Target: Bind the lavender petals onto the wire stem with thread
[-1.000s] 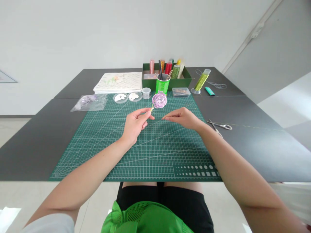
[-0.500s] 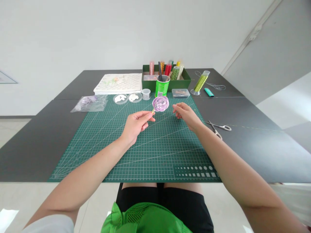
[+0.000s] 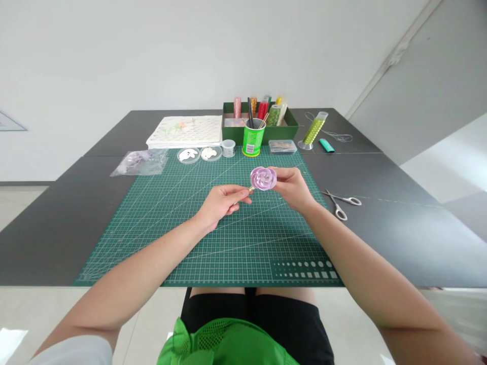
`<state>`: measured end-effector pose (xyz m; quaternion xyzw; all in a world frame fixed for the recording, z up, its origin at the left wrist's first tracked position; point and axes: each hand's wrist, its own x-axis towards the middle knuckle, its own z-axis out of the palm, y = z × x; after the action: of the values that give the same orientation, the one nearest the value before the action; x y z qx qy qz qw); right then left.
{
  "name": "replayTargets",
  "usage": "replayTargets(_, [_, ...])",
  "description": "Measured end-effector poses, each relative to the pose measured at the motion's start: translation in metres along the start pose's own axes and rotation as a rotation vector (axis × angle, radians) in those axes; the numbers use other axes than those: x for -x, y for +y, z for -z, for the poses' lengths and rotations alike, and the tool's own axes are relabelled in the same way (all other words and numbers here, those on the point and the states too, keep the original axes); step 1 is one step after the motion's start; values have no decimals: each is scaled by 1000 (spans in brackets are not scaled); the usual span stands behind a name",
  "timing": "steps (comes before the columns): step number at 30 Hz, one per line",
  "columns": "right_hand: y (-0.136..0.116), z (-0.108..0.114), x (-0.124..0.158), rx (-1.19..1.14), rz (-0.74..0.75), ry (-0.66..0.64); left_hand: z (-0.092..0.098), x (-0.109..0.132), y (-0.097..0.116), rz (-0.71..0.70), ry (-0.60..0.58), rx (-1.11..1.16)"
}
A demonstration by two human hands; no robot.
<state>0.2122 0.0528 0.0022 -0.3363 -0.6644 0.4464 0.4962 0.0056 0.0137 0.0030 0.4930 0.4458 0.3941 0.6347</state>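
Note:
A lilac artificial flower (image 3: 263,178) with layered, rounded petals is held above the green cutting mat (image 3: 213,243). My left hand (image 3: 224,203) pinches its short yellowish stem between thumb and fingers, the bloom pointing up and to the right. On the bloom's right edge, my right hand (image 3: 293,186) closes its fingertips at the outer petals; the flower partly hides them. To the right of that hand, scissors (image 3: 340,204) lie with their blades apart on the dark table.
Behind the mat stand a green can (image 3: 253,138) with sticks, a dark green box (image 3: 291,124) of ribbon rolls and a clear case (image 3: 282,147). Petal dishes (image 3: 188,155), a plastic bag (image 3: 140,162) and white sheets (image 3: 186,132) lie left; a yellow-green roll (image 3: 315,129) leans right.
My left hand has carried the flower right and slightly toward me, turning the bloom upward. My right hand has moved from beside the flower to its right edge.

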Motion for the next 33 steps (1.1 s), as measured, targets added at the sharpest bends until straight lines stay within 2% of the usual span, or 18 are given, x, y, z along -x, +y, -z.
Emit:
replayTargets(8, [-2, -4, 0, -68, -80, 33, -1, 1, 5, -28, 47, -49])
replayTargets(16, [5, -10, 1, -246, -202, 87, -1, 0, 6, -93, 75, -95])
replayTargets(22, [5, -11, 1, -128, -141, 53, 0, -2, 3, -123, 85, -147])
replayTargets(27, [2, -13, 2, -53, -99, 87, 1, -3, 1, -179, 80, -200])
replayTargets(33, [-1, -15, 3, -127, -145, 103, 0, 0, 3, -240, 88, -274])
